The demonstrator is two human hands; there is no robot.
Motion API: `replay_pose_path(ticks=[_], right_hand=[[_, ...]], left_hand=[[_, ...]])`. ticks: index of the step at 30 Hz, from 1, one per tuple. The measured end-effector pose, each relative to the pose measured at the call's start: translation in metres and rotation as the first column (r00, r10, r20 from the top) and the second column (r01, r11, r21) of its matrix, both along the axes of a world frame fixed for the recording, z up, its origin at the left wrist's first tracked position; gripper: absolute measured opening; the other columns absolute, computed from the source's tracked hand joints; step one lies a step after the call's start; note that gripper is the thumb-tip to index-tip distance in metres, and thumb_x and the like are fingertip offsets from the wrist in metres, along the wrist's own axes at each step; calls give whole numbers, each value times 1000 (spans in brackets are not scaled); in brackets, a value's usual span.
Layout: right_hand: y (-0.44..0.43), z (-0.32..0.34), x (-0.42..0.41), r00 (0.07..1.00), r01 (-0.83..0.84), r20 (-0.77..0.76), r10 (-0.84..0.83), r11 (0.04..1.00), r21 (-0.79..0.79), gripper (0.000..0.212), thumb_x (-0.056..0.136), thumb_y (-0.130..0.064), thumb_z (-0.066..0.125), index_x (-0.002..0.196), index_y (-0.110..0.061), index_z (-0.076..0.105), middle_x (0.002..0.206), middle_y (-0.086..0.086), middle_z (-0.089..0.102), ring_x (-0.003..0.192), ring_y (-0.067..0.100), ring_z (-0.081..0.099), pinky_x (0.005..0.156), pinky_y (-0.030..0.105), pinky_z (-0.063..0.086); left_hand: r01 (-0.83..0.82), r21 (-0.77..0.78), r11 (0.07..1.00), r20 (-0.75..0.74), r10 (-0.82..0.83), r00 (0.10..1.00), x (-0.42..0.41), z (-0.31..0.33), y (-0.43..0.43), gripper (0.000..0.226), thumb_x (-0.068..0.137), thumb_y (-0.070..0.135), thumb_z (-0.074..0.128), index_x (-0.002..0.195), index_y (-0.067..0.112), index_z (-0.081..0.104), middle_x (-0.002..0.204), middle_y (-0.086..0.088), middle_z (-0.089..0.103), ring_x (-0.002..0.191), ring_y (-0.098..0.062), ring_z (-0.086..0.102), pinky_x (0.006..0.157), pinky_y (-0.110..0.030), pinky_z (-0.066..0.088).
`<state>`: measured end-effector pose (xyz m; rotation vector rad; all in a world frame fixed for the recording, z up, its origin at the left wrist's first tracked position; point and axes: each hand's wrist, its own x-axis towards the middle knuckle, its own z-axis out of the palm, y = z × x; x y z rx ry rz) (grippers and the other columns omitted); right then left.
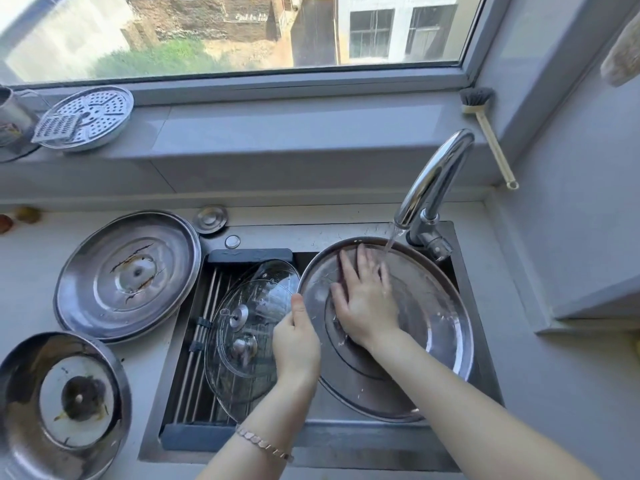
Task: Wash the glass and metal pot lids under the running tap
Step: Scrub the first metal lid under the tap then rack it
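Note:
A large metal pot lid (pixel 433 327) lies inner side up in the sink under the running tap (pixel 433 181). My left hand (pixel 296 337) grips its left rim with the thumb on top. My right hand (pixel 363 299) rests flat, fingers spread, on the lid's wet inner face where the water stream lands. Two glass lids (pixel 242 341) with metal knobs overlap on the drying rack (pixel 201 341) in the sink's left half. Another big metal lid (pixel 128 275) lies on the counter to the left, and a stained metal lid (pixel 62 400) sits at the front left.
On the windowsill stand a perforated steamer plate (pixel 93 116) with a small grater, and a metal cup at the far left. A dish brush (pixel 485 133) leans in the right corner. A small round cap (pixel 210 220) lies behind the sink. A wall juts out at right.

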<state>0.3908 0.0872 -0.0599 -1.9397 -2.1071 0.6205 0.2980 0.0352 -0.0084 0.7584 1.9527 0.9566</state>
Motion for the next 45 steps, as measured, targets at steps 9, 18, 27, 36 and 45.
replay_pose_path(ticks=[9,18,27,36,45], right_hand=[[-36,11,-4,767,-634,-84,636,772,52,63,92,-50,-1,143,-13,-8,149,-5,-9,141,14,-10,113,23,-14],[-77,-11,110,739,-633,82,668,731,-256,60,92,-44,41,146,-26,22,152,-8,29,140,5,26,112,26,26],[-78,21,99,917,-392,-76,392,848,-357,70,86,-53,50,146,-32,20,152,-13,26,138,7,26,113,24,22],[-88,51,78,942,-330,-165,293,900,-286,29,94,-51,36,102,-27,51,98,-12,62,94,13,58,75,31,42],[-36,95,101,857,-395,204,474,857,-331,30,85,-37,57,113,-31,53,100,-2,66,97,20,59,65,25,32]], left_hand=[[-159,65,985,289,134,948,-4,-10,13,47,98,38,33,69,14,60,74,3,65,68,-3,60,58,-11,48],[-29,207,978,-26,36,999,-11,1,21,48,97,42,32,57,15,31,54,2,32,51,-13,31,50,-27,29],[167,-362,917,123,-131,984,25,-39,4,51,93,43,36,111,-1,53,106,-18,62,98,-36,61,86,-45,51],[177,-449,876,503,84,860,32,-22,11,39,99,24,29,118,-1,52,104,-23,64,71,-31,63,46,-38,54],[624,-404,669,-584,-714,386,0,-4,2,61,85,67,28,93,14,58,98,-3,60,99,-23,55,80,-33,42]])
